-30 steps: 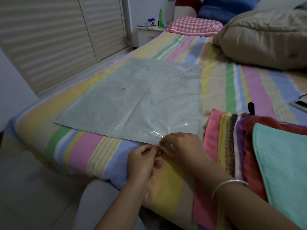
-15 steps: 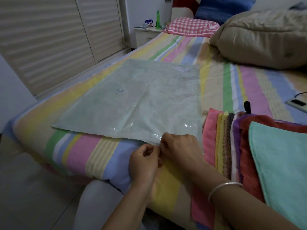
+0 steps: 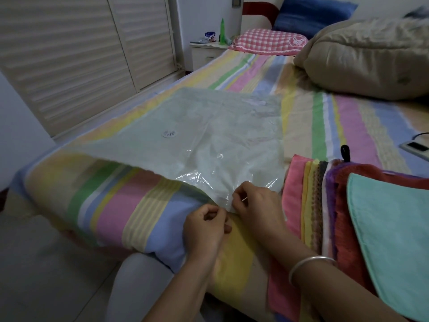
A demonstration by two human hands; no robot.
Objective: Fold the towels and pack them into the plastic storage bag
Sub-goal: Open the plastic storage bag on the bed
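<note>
A large clear plastic storage bag (image 3: 209,140) with a round white valve lies flat on the striped bed. Its near edge is at the bed's front. My right hand (image 3: 255,203) pinches that near edge of the bag. My left hand (image 3: 205,225) sits just beside it with fingers curled, pinching at the same edge. To the right lies a stack of towels (image 3: 348,205) in pink, yellow, brown, purple and red, with a teal towel (image 3: 394,233) on top.
A beige quilt (image 3: 366,56) is bunched at the back right, with a checked pillow (image 3: 267,41) and a blue pillow behind. A nightstand (image 3: 206,51) with a green bottle stands by the louvred doors. A white device (image 3: 416,146) lies at the right edge.
The bag's near left edge has shifted back, baring more striped sheet at the front. My hands have drawn slightly apart along the bag's near edge.
</note>
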